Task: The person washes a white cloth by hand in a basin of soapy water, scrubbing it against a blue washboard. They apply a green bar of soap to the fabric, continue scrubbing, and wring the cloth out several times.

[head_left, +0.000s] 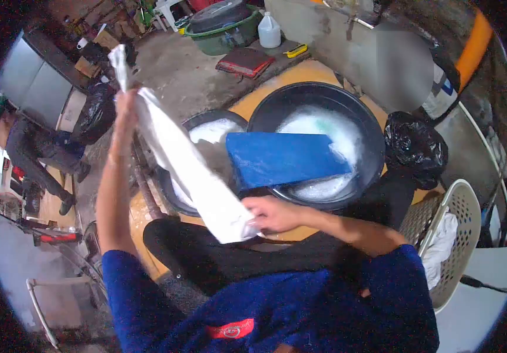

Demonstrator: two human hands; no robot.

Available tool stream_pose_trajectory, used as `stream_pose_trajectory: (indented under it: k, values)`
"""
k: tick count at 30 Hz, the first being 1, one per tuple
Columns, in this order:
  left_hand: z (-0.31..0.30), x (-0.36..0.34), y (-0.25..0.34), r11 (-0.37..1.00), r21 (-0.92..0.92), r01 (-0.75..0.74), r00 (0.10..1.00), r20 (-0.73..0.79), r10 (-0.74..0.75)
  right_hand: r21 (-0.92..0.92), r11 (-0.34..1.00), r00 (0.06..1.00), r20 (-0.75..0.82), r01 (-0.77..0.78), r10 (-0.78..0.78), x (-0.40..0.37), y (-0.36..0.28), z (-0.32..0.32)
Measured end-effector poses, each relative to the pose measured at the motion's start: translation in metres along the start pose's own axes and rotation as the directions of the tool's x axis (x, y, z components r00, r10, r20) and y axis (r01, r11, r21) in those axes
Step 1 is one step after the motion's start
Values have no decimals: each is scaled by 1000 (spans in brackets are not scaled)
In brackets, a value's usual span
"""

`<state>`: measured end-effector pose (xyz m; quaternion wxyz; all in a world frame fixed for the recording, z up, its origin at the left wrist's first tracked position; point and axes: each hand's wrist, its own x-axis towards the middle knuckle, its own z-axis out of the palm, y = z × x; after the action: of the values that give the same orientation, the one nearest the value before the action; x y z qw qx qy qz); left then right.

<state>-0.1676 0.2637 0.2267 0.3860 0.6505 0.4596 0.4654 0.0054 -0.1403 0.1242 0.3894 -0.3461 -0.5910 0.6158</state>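
Note:
A long white cloth [183, 159] is stretched between my two hands, running from upper left to lower right. My left hand [126, 109] is closed around its upper end, with a short tail sticking up above the fist. At the lower end, my right hand [271, 214] pinches the cloth near my lap. Beyond it, a blue board [286, 157] lies across a large black basin [377, 126] of sudsy water. A smaller black basin [191, 120] with suds stands to the left, partly hidden by the cloth and the board.
A beige perforated basket [468, 229] holding white cloth stands at right, near a black plastic bag [415, 147]. Farther off are a green tub [224, 40], a white jug [269, 32] and a yellow brush [296, 51]. Another person [41, 141] is at far left.

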Motion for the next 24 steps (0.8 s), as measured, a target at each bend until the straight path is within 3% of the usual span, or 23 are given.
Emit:
stream_pose_trajectory:
  k: [1, 3, 4, 5, 6, 8, 9, 10, 11, 12, 13, 14, 15, 16, 17, 18, 19, 21, 23, 24]
  values:
    - [7, 1, -13, 997, -42, 67, 997, 41, -65, 83, 996, 1000, -5, -11, 11, -13, 12, -9]
    - [46, -34, 3, 991, -54, 120, 992, -45, -122, 23, 1000, 994, -105, 13, -11, -51, 14, -29]
    - [56, -21, -15, 984, -154, 92, 995, -26, -97, 25, 1000, 984, -180, 1, 4, -72, 1, -44]
    - [68, -7, -33, 965, -254, 65, 998, -10, -70, -413, 911, 961, -245, 16, -128, -98, 4, -74]
    - [81, -21, -10, 968, -226, 108, 992, -33, -119, -328, 945, 873, -461, 0, -160, -114, -7, -88]
    - [107, -36, 16, 931, -365, -7, 1000, -11, 3, -172, 980, 545, -815, 98, -197, -147, -30, -115]
    - [121, -48, 30, 894, -443, -69, 998, -29, 63, 100, 930, 407, -912, 353, -57, -145, -60, -116]
    - [141, -39, 14, 882, -430, -195, 981, -95, 170, 146, 954, 458, -889, 263, 10, -147, -56, -129]
    - [145, -91, 63, 995, -94, -19, 1000, 5, 20, 187, 967, 504, -860, 171, 77, -151, -40, -149]
    - [163, -84, 29, 996, -59, -73, 985, 154, 81, 225, 971, 542, -827, 77, 149, -155, -18, -168]
    - [178, -103, 26, 985, 74, -154, 954, 270, 128, 255, 966, 467, -849, -42, 245, -156, 24, -189]
    - [197, -117, 8, 987, 97, -128, 940, 329, 89, 225, 937, 440, -836, -268, 327, -167, 66, -216]
    - [215, -138, -8, 979, 117, -169, 935, 334, 121, 243, 944, 377, -872, -222, 313, -150, 65, -202]
    - [231, -140, -45, 948, 96, -302, 850, 477, 223, 229, 929, 341, -883, -291, 324, -144, 83, -206]
    - [237, -157, -44, 941, 322, -108, 822, 561, -98, 243, 939, 356, -878, -241, 319, -133, 92, -204]
    - [241, -167, -52, 947, 306, -94, 729, 669, -143, 168, 946, 410, -870, -276, 274, -126, 87, -197]
    - [251, -166, -106, 896, 193, -401, 704, 690, 167, 189, 913, 349, -880, -362, 321, -117, 95, -201]
    - [240, -176, -122, 814, 270, -514, 695, 687, 211, 388, 855, 401, -763, -344, 507, -114, 152, -226]
    - [208, -182, -113, 726, 362, -585, 720, 644, 260, 456, 802, 484, -640, -387, 597, -115, 167, -224]
    - [187, -195, -95, 628, 447, -637, 704, 669, 238, 515, 756, 458, -601, -405, 655, -112, 185, -231]
